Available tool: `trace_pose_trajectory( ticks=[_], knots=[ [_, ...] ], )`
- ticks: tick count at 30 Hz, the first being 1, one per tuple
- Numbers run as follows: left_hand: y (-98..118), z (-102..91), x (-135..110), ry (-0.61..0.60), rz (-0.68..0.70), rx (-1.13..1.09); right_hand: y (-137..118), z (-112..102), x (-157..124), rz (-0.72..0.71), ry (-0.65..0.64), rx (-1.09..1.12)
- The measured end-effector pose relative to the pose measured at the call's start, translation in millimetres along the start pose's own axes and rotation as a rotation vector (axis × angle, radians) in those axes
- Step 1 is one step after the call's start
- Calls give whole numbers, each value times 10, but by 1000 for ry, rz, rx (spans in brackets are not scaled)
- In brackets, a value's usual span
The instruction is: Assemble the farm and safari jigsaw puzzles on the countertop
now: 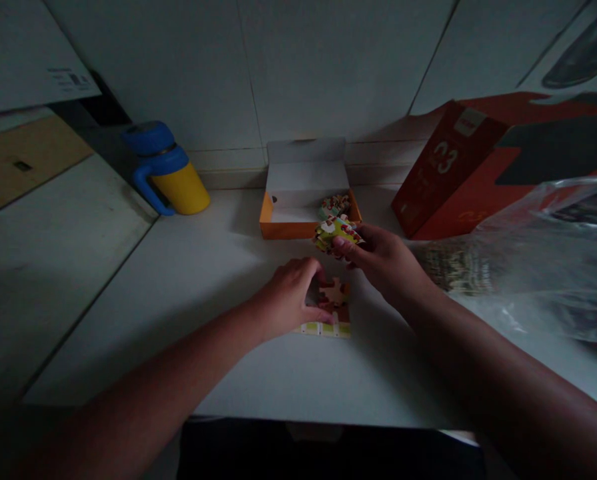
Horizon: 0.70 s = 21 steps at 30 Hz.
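Observation:
My right hand (pixel 378 257) grips a small stack of jigsaw puzzle pieces (pixel 336 231), printed in yellow-green, red and white, just in front of an open orange box (pixel 286 231). More loose puzzle pieces (pixel 334 205) lie in the right part of that box. Below, several joined puzzle pieces (pixel 342 313) lie flat on the white table. My left hand (pixel 291 293) rests around their left side, thumb and forefinger curved apart with a gap between them. The palm covers part of the joined pieces, and its other fingers are mostly hidden.
A blue and yellow jug-like flask (pixel 181 180) stands at the back left beside a white cabinet (pixel 68 267). To the right are a large red box (pixel 443 173) and a clear plastic bag (pixel 543 267). A tiled wall (pixel 318 73) closes off the back.

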<state>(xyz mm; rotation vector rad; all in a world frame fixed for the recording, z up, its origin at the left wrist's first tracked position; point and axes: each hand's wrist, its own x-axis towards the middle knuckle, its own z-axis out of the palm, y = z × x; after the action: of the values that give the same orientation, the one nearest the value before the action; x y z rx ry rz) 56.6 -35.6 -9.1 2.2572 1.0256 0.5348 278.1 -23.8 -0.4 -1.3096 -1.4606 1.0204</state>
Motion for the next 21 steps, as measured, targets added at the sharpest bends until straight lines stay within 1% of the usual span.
trace_pose_trajectory(
  ticks=[3,6,8,9,11,15,18,21],
  knots=[
    [37,-17,-16,-79,41,-83,-16,-7,-2,3,17,-9],
    [71,-34,-26,-170,178,-71,-32,-12,-4,8,23,-19],
    [89,-47,-31,-188,259,-55,-46,-12,-7,9,22,-15],
    [94,-54,-32,-176,268,-68,-54,-12,-9,10,21,-10],
    [85,-72,-28,-112,220,-132,-72,-12,-12,8,27,1],
    [-46,-122,10,45,36,-262,-85,-20,-12,-27,55,7],
    [-188,-168,49,122,-95,-315,-71,-31,-10,-52,62,-3],
    [-275,-220,80,181,-193,-354,-56,-37,-12,-95,38,-42]
  ],
)
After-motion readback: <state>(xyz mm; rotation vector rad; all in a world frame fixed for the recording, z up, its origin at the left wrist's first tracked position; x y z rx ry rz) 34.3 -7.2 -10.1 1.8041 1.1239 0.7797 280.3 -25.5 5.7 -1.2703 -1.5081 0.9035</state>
